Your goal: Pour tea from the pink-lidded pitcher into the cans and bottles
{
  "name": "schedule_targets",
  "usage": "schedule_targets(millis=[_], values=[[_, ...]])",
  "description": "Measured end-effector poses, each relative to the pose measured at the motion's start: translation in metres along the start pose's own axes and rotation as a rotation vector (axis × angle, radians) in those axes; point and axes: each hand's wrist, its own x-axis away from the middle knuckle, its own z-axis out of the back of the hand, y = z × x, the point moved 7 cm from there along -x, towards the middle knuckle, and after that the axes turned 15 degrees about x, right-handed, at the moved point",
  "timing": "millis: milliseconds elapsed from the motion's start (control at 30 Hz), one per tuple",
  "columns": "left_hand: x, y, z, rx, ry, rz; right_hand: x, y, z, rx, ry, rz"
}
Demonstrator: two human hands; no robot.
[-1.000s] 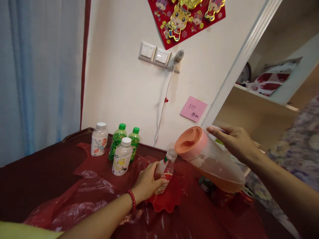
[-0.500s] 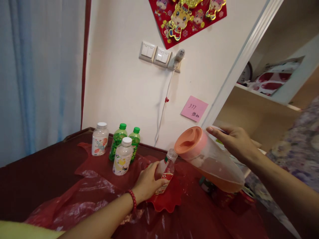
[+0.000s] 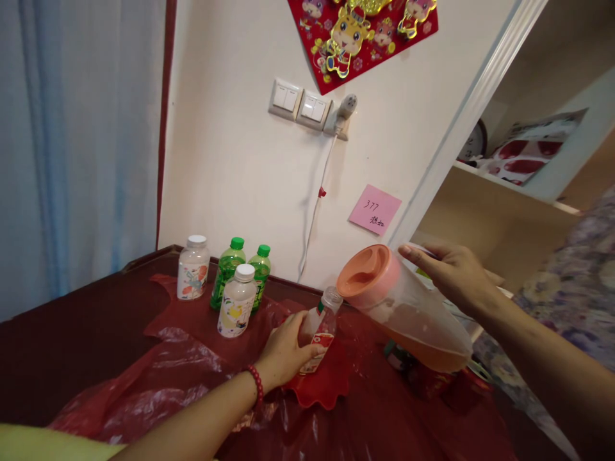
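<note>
My left hand (image 3: 284, 352) grips a small uncapped bottle with a red label (image 3: 319, 326), tilted on a red scalloped dish (image 3: 323, 387). My right hand (image 3: 454, 274) holds a clear pitcher with a pink lid (image 3: 398, 306), tipped to the left so its spout is at the bottle's mouth. Orange liquid lies in the pitcher's lower end. Whether liquid is flowing is unclear.
Two white-capped bottles (image 3: 193, 276) (image 3: 236, 309) and two green-capped bottles (image 3: 225, 271) (image 3: 260, 274) stand at the back left on red plastic sheeting (image 3: 182, 358) over a dark table (image 3: 62, 346). A white cord (image 3: 314, 205) hangs down the wall. Shelves (image 3: 509, 186) are at right.
</note>
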Motion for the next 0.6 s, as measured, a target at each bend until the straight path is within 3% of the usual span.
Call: schedule_targets(millis=[133, 367, 600], values=[[0.000, -0.001, 0.001, -0.001, 0.005, -0.007, 0.000, 0.001, -0.004, 0.004, -0.065, -0.014], [-0.002, -0.007, -0.001, -0.005, 0.007, -0.018, -0.002, 0.004, -0.007, -0.036, -0.057, 0.019], [-0.001, -0.005, -0.001, 0.002, 0.004, -0.017, -0.004, 0.010, -0.011, -0.034, -0.044, -0.039]])
